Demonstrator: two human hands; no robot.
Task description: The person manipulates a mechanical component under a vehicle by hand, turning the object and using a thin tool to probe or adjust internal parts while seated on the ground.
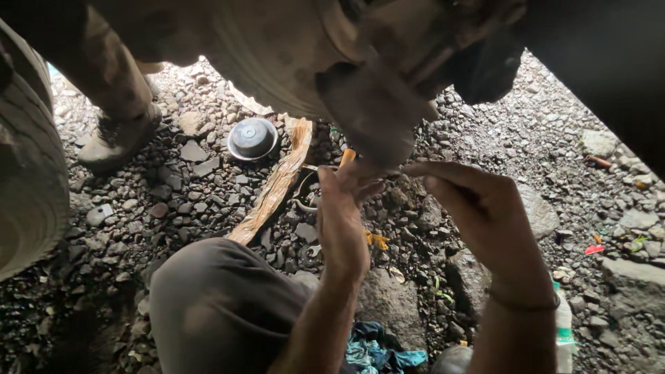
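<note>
Greasy metal hub (374, 104) overhead: two hands, left hand (343, 221) and right hand (485, 215), pinch beneath it.

Two bare hands and forearms are seen, with no gloves and no sleeves reaching the wrists. On the left hand (343, 221) no ring, band or watch can be made out, and the forearm below it is uncovered down to the frame's lower edge. On the wrist of the right hand (485, 208) a thin dark band (523, 303) is worn, narrow and plain, circling the wrist like a thread or slim bangle. A knee (218, 305) is covered by dull grey-brown trouser cloth, smooth and without visible pattern, seams or pockets.
</note>
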